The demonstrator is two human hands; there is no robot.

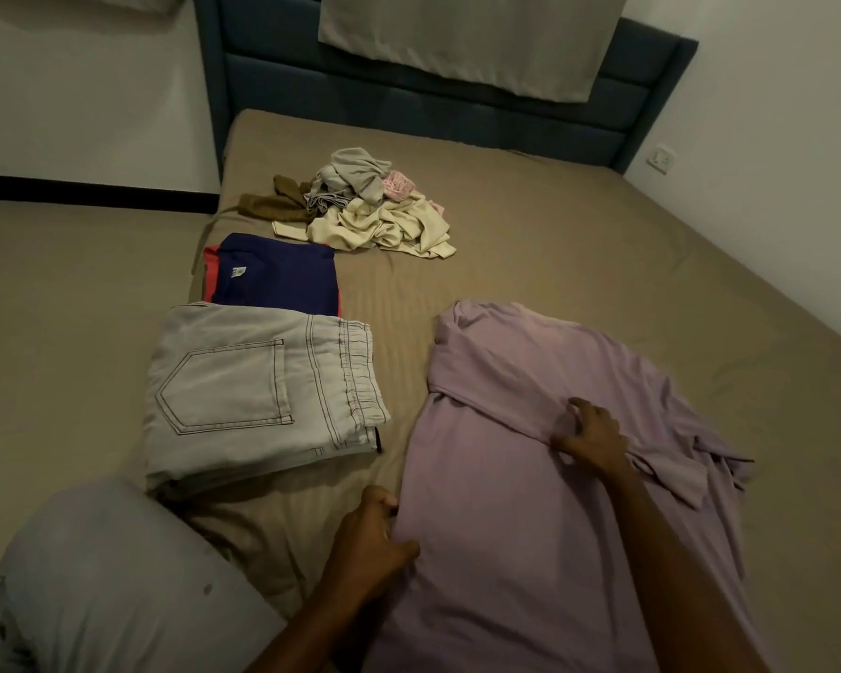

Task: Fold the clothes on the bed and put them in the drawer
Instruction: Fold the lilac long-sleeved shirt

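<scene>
A lilac shirt point(515, 478) lies spread on the bed point(578, 245) in front of me, partly folded, with its right side bunched. My left hand point(370, 541) grips the shirt's left edge near the bottom. My right hand point(588, 437) presses on the middle of the shirt with fingers bent and pinches a fold of the cloth. Left of the shirt sit folded grey jeans point(258, 391), and behind them a folded navy and red garment point(275, 276). A pile of unfolded clothes point(360, 206) in cream, grey, pink and brown lies farther back. No drawer is in view.
My knee in light jeans point(117, 575) rests on the bed at the lower left. A dark blue headboard point(457, 99) with a pale cloth over it stands at the far end. A wall socket point(659, 159) is on the right wall.
</scene>
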